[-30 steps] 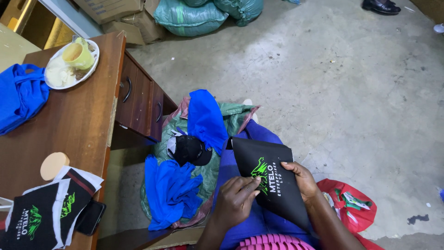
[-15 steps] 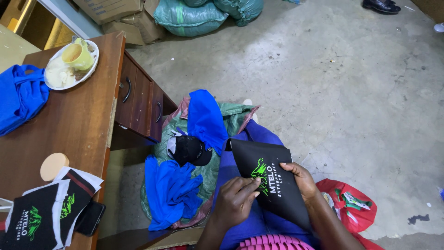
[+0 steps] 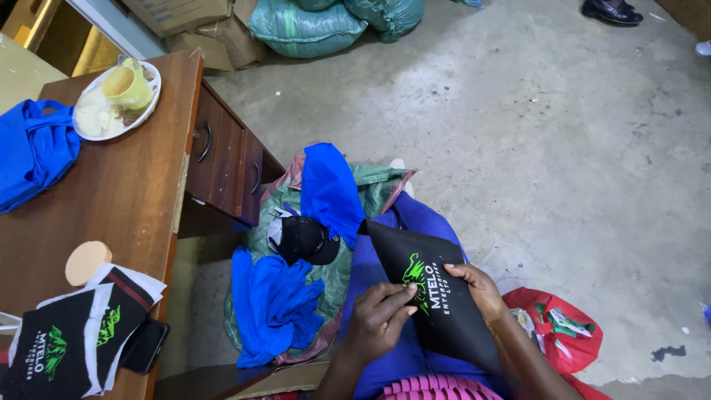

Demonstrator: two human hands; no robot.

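A black fabric piece (image 3: 433,311) with a green and white print lies across my lap, which is covered in blue cloth. My left hand (image 3: 379,320) rests on its left edge, fingertips pinching at the green print. My right hand (image 3: 478,289) holds the fabric's right side, thumb on top. Both hands are on this same piece. To the left, on the wooden desk (image 3: 126,200), lies a stack of similar black printed pieces (image 3: 70,341) on white backing.
A sack on the floor holds blue cloths (image 3: 274,304) and a black cap (image 3: 304,238). The desk carries a plate with a yellow cup (image 3: 118,96), a blue garment (image 3: 29,152), a round wooden disc (image 3: 87,261) and a phone (image 3: 144,344). A red bag (image 3: 559,333) sits at right.
My left hand's fingers have shifted slightly toward the green print. The black fabric and my right hand stay nearly where they were.
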